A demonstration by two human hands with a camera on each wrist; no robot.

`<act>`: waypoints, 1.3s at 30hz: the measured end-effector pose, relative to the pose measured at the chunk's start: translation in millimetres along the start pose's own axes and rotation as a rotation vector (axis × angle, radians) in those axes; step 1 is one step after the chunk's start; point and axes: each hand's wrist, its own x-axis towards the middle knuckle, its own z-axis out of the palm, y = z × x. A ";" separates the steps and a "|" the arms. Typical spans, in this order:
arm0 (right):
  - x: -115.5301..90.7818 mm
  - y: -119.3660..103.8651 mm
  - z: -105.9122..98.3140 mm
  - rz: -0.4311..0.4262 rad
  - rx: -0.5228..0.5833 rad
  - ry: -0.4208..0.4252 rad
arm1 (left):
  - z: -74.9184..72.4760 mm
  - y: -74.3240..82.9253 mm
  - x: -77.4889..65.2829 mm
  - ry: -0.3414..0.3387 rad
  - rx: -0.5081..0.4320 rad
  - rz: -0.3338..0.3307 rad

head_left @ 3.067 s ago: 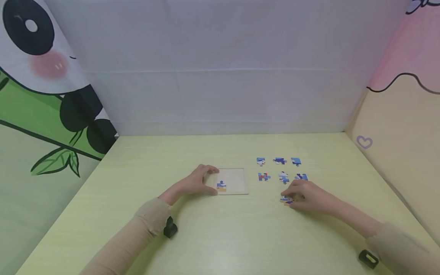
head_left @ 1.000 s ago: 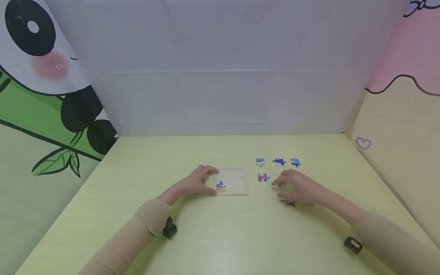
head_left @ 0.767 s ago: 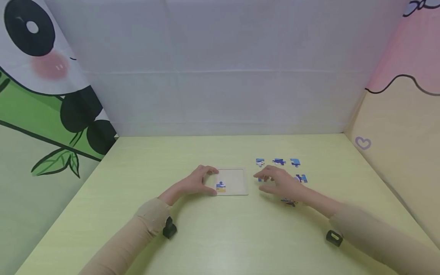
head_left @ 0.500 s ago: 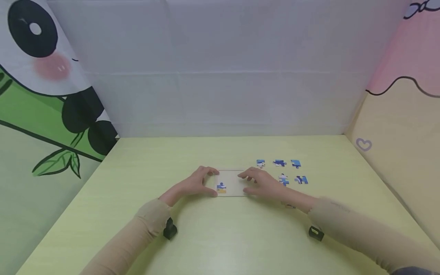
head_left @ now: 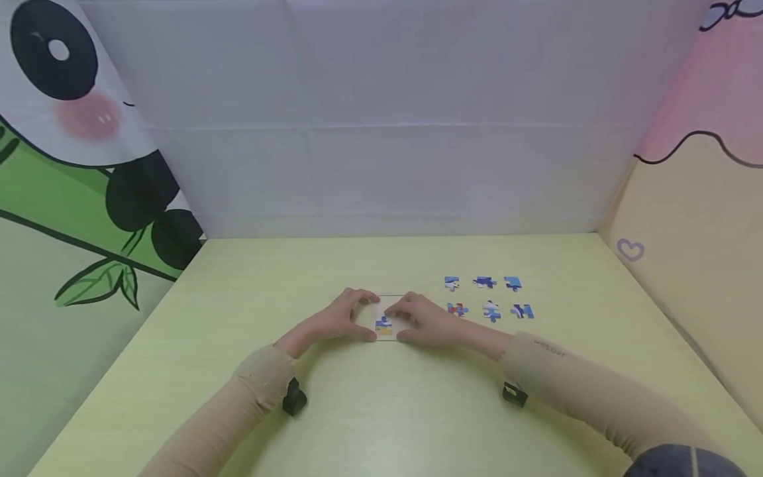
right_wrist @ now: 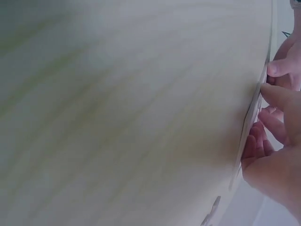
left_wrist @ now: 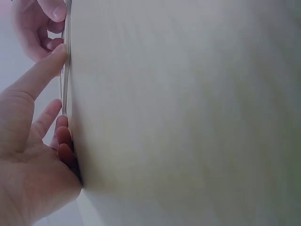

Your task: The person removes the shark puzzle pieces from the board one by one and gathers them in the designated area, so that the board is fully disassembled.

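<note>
My left hand (head_left: 341,317) holds the left side of a pale square puzzle tray (head_left: 395,298), forefinger at the far edge and thumb at the near one. Inside, at the near left corner, lies a jigsaw piece (head_left: 383,326) in blue, white and yellow. Over the tray's right part is my right hand (head_left: 430,320), its forefinger by the top of that piece and its thumb at the near edge. No piece shows between its parted fingers. The left wrist view shows the left thumb (left_wrist: 40,70) against the tray's edge.
Loose jigsaw pieces lie in two rows right of the tray, among them a red and blue piece (head_left: 457,309) and a blue corner piece (head_left: 512,283). The right sleeve (head_left: 572,371) covers the spot where another piece lay. A pale wall (head_left: 405,179) stands behind the table.
My right hand has left the nearest loose piece at the right, passed in front of the others and come left over the tray. My left hand and the tray have stayed put.
</note>
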 end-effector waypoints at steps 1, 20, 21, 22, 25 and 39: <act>0.5 0.0 0.0 0.000 -0.004 -0.013 | -0.3 -0.4 0.0 -0.004 -0.002 -0.004; 9.1 -1.1 -2.3 0.040 0.090 -0.083 | -8.2 -3.5 1.1 -0.046 0.006 -0.039; 9.5 -2.0 -2.5 0.046 0.088 -0.087 | -8.4 -3.4 1.2 -0.046 0.008 -0.036; 9.8 -3.0 -2.8 0.049 0.087 -0.091 | -8.6 -3.1 1.3 -0.048 0.011 -0.034; 10.3 -5.9 -3.3 0.057 0.087 -0.097 | -8.9 -2.3 1.6 -0.046 0.018 -0.032; 8.8 -9.1 7.7 0.080 0.158 0.034 | -7.6 -1.5 3.8 -0.040 0.040 -0.008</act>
